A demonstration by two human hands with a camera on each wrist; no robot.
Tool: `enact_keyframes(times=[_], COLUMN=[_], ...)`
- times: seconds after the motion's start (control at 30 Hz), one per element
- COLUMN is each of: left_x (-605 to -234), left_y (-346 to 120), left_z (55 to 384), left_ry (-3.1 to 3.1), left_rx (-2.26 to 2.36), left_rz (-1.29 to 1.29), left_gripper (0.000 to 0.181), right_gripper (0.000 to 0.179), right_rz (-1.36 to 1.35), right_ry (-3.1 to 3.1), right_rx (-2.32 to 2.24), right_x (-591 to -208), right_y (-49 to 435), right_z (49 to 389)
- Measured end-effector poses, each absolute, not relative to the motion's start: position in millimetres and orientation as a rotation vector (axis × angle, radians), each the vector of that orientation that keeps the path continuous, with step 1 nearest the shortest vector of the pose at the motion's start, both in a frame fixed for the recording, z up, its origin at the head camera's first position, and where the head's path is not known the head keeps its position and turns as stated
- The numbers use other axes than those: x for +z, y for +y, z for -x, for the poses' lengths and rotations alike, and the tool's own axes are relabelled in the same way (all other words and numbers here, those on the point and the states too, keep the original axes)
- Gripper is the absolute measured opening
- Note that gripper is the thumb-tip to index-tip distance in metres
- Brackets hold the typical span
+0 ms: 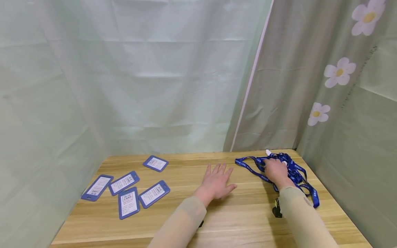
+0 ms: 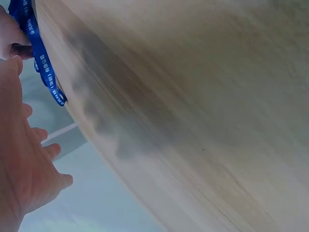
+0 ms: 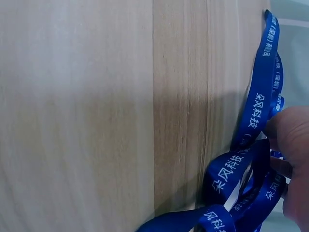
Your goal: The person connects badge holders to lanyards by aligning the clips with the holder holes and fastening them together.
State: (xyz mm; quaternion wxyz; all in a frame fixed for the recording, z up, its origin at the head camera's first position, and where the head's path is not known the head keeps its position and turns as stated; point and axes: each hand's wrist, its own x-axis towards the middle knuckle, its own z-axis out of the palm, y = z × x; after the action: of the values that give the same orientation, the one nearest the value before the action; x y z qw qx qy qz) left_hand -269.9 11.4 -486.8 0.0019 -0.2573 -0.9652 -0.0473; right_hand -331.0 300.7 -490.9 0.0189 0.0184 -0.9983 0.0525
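In the head view, a pile of blue lanyards (image 1: 296, 172) with white lettering lies at the right end of the table. My right hand (image 1: 276, 171) reaches into it from the near side. The right wrist view has the thumb and fingers of this hand (image 3: 294, 154) curled about a blue lanyard strap (image 3: 258, 116), while other loops spread below. My left hand (image 1: 216, 182) is held over the middle of the table, fingers straight and spread, holding nothing. Its shadow falls on the wood in the left wrist view.
Several blue card holders with white inserts lie at the left, one card holder (image 1: 155, 163) set farther back. A wooden table (image 1: 235, 220) carries everything. Pale curtains (image 1: 173, 86) hang behind and along both sides. White clips (image 1: 268, 152) show at the pile's back edge.
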Motion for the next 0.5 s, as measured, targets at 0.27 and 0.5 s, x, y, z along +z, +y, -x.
enact_keyframes(times=[0.27,0.5], left_x=[-484.0,-486.3], left_y=[17.7,19.7], left_z=[271.6,269.1], left_ry=[-3.072,-3.094], left_rx=[-0.154,-0.166], left_rz=[0.771,0.75], left_gripper=[0.076,0.077], right_gripper=[0.036,0.036], right_rz=[-0.053,-0.041], right_ry=[-3.098,-3.11], right_rx=[0.19,0.192], right_x=[-487.5,-491.5], right_y=[300.5,303.1], right_z=[332.5,331.7])
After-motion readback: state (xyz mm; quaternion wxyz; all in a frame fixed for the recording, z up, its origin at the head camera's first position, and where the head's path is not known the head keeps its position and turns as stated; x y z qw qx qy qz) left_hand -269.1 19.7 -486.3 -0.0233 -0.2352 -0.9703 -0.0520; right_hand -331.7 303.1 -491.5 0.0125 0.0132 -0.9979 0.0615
